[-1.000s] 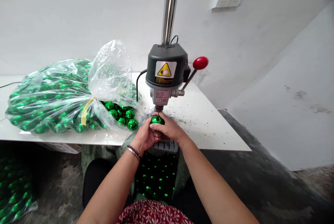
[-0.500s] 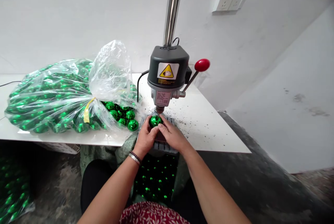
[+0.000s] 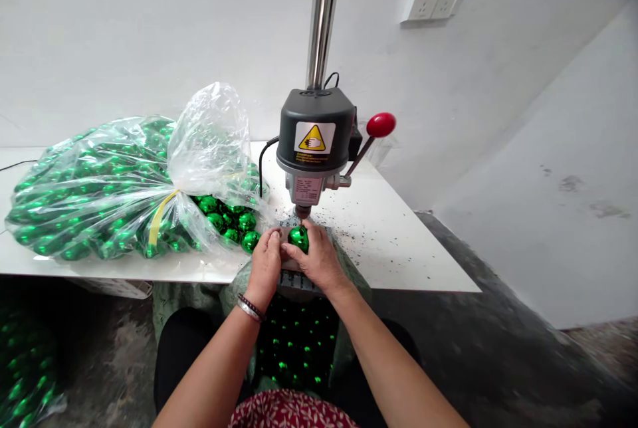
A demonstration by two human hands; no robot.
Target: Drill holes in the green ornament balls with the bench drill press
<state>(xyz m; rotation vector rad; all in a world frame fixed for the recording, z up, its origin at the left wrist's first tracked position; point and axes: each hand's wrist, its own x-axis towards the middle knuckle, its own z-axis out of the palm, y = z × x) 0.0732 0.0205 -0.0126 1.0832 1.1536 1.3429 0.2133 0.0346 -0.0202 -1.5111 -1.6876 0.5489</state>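
A shiny green ball (image 3: 298,239) sits under the drill tip of a dark grey drill press (image 3: 316,125). My right hand (image 3: 319,255) wraps round its right and near sides, thumb in front. Just left of the ball is my left hand (image 3: 267,260), its fingers pressed together, apart from the ball; what lies between them, if anything, is too small to tell. A loose green ball (image 3: 250,241) rests left of my left hand, by the mouth of a clear plastic bag (image 3: 100,182) full of green balls.
The red-knobbed lever (image 3: 381,125) sticks out at the press's right. Dark shavings dot the white table (image 3: 399,242). More green balls (image 3: 296,341) lie in a green sack (image 3: 349,335) below the edge. A power socket (image 3: 433,1) is on the wall.
My left hand has come off the ball and moved slightly left and down. My right hand now holds the ball alone. The view has shifted slightly.
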